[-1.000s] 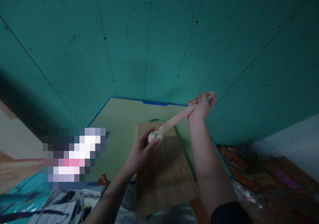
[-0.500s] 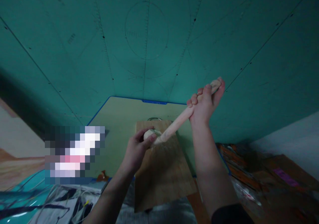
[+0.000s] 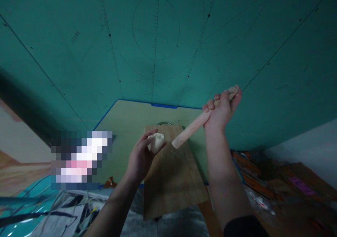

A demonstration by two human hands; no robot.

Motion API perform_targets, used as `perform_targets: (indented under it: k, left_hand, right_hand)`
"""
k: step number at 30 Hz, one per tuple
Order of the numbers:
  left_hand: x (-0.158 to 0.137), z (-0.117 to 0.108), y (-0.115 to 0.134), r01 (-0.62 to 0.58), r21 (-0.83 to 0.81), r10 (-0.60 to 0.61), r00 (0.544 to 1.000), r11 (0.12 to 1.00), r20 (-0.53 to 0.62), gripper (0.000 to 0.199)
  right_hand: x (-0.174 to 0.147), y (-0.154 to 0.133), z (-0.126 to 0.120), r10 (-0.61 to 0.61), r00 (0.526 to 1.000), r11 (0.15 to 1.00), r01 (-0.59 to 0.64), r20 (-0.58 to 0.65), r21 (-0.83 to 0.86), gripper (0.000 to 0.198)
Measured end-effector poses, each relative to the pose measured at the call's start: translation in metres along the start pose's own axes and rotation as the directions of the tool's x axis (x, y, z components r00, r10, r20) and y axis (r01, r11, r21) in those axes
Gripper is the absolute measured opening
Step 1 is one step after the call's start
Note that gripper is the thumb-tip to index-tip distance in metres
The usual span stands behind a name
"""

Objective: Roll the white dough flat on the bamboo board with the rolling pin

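Note:
My left hand (image 3: 139, 157) is closed around a whitish lump of what looks like dough or clay (image 3: 157, 143), held over the upper left part of a wooden board (image 3: 173, 180). Fingers and thumb curl about its sides. My right hand (image 3: 219, 113) wraps round the upper part of a pale, thick rod (image 3: 190, 131), which slants down to the left. Its lower end looks flat and stops short of the lump, over the board. Whether the rod is wood or the same soft material, I cannot tell. Faint whitish marks lie on the board below it.
Under the board lies a pale green mat (image 3: 123, 121) with a blue rim and a metal clip. Behind stands a green panel (image 3: 163, 72) with ruler lines and circles. Cardboard (image 3: 313, 180) is at the right; cables and papers (image 3: 79, 209) lie lower left. A blurred patch hides something at left.
The lump and the rod, touching before, are now apart. My left hand has drawn slightly left with the lump, and my right hand has shifted a little to the right with the rod.

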State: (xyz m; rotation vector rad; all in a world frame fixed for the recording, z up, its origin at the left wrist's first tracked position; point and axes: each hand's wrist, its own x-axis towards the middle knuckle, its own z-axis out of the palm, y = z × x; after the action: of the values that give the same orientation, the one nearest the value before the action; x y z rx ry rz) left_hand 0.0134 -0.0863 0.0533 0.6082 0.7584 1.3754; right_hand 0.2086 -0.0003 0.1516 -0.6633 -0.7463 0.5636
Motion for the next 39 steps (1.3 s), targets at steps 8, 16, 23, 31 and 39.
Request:
perform_targets:
  k: [8, 16, 23, 31, 39]
  left_hand:
    - [-0.004, -0.005, 0.001, -0.198, 0.491, 0.173, 0.980, 0.849, 0.097, 0.043]
    - [-0.009, -0.006, 0.000, -0.283, 0.654, 0.197, 0.959, 0.702, 0.204, 0.034]
    - [-0.013, -0.002, 0.001, -0.335, 0.607, 0.290, 0.941, 0.721, 0.174, 0.024]
    - [-0.006, -0.016, -0.003, -0.079, 0.404, 0.113, 0.992, 0.911, -0.061, 0.055]
    - [-0.009, -0.018, -0.004, -0.030, 0.427, 0.050, 0.998, 0.904, -0.036, 0.045]
  right_hand:
    - [-0.009, 0.009, -0.012, 0.031, 0.999, 0.998, -0.030, 0.029, -0.053, 0.051]
    - [-0.008, 0.011, -0.029, -0.001, 0.996, 0.991, 0.012, 0.084, -0.135, 0.049]
    - [-0.014, 0.009, -0.032, 0.011, 0.996, 0.989, 0.003, 0.093, -0.148, 0.050]
    - [-0.018, 0.007, -0.033, 0.030, 0.992, 0.983, -0.007, 0.127, -0.182, 0.043]
    - [-0.026, 0.005, -0.034, 0.067, 0.979, 0.982, -0.030, 0.192, -0.185, 0.044]
